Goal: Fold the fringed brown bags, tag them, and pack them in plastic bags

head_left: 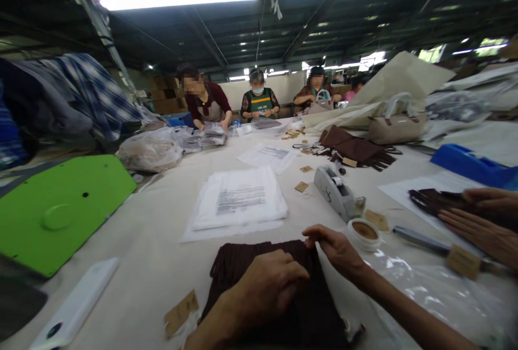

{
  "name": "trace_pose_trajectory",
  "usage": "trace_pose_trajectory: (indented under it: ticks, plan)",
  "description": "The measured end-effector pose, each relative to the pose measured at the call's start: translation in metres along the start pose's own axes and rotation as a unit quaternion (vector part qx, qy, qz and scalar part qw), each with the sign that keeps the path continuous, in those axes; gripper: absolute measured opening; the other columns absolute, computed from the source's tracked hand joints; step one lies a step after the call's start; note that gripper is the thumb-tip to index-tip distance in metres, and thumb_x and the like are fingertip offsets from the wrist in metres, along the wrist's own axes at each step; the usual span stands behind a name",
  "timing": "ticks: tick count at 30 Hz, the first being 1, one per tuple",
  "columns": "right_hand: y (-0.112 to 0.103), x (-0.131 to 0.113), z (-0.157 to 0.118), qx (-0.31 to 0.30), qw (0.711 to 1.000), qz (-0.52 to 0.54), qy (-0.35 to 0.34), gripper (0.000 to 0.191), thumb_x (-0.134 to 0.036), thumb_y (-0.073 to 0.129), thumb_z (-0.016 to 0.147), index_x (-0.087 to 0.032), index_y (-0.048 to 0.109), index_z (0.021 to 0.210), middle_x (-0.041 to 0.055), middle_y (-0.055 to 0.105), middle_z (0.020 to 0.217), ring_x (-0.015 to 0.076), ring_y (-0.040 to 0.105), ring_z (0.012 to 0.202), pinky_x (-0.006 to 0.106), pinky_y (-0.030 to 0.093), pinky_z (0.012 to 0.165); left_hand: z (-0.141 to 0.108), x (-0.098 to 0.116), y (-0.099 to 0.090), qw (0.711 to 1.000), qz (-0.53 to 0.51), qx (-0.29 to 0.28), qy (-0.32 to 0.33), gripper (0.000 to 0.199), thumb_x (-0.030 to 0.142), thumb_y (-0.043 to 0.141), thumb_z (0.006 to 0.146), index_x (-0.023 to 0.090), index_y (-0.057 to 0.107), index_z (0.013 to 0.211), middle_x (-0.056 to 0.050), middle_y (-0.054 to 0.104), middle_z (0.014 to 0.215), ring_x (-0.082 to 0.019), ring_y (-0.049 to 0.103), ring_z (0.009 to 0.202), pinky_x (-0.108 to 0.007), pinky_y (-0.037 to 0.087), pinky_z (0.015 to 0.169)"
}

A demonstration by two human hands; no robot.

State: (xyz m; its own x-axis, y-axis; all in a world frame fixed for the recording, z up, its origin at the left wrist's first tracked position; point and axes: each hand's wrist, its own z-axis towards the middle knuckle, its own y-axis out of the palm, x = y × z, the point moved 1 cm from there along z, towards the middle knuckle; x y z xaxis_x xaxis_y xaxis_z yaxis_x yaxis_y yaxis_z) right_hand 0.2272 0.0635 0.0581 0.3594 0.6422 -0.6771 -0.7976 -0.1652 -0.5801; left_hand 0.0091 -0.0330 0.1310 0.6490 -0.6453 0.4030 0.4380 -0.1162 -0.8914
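Note:
A dark brown fringed fabric piece (324, 301) lies flat on the table in front of me, its strips hanging at the left side. Over its middle is my left hand (269, 285), with fingers curled inward; what they hold, if anything, is hidden. My right hand (334, 250) pinches the piece at its upper right corner, thumb and forefinger together. A small metal ring (346, 324) shows by its lower right edge. Left of the piece lies a brown card tag (181, 313) with a pale string.
Printed white plastic bags (243, 199) are stacked ahead. Right of them stand a grey tape dispenser (338, 191) and a small round tub (364, 233). At far right, a co-worker's hands (477, 226) touch another brown fringed piece. A white phone (76, 304) lies left; people work across the table.

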Motion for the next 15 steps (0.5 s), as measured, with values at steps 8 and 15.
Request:
trace_pose_trajectory:
  ticks: [8,15]
  plan:
    - [0.006,-0.013,-0.026,-0.098,0.981,-0.162,-0.045,0.048,-0.046,0.052,0.092,-0.031,0.05,0.137,0.0046,0.056,0.136,0.0342,0.052,0.123,0.055,0.052,0.094,-0.078,-0.097,-0.041,0.912,-0.014,0.206,-0.355,0.035,0.008,0.039,0.083,0.015,0.062,0.108,-0.011,0.066,0.111,-0.022,0.059,0.107,-0.04,0.045,0.099]
    - [0.018,-0.017,-0.04,-0.042,0.958,-0.245,-0.144,0.061,-0.042,0.054,0.092,-0.026,0.035,0.147,0.0088,0.049,0.141,0.0338,0.055,0.12,0.053,0.056,0.091,-0.097,-0.069,-0.018,0.914,-0.062,0.17,-0.362,0.038,0.009,0.039,0.085,0.019,0.063,0.113,-0.005,0.07,0.109,-0.017,0.064,0.101,-0.029,0.048,0.093]
